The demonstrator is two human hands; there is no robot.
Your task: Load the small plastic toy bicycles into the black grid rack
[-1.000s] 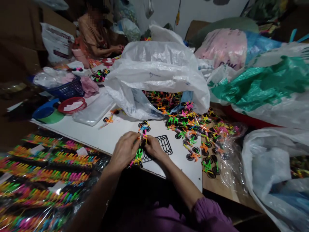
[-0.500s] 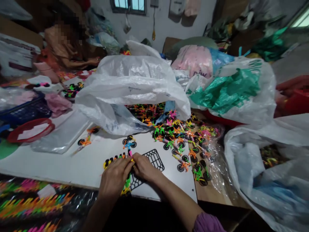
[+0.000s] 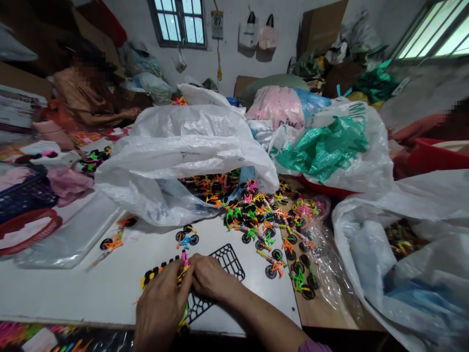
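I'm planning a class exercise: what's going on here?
Someone is working bare-handed at a white table. The left hand holds bright plastic pieces; the right hand meets it there, its grip hidden. A black plastic grid lies partly hidden behind the hands. Ahead lies a blue-framed toy bicycle, and to the right a heap of colourful toys by a white sack. Another person is at far left.

Open lane: near-left tabletop [image 3: 76, 291].
Far side blkd by wht sack [image 3: 200, 151]; right, by blk grid [image 3: 231, 260], then toy-bike pile [image 3: 262, 215].
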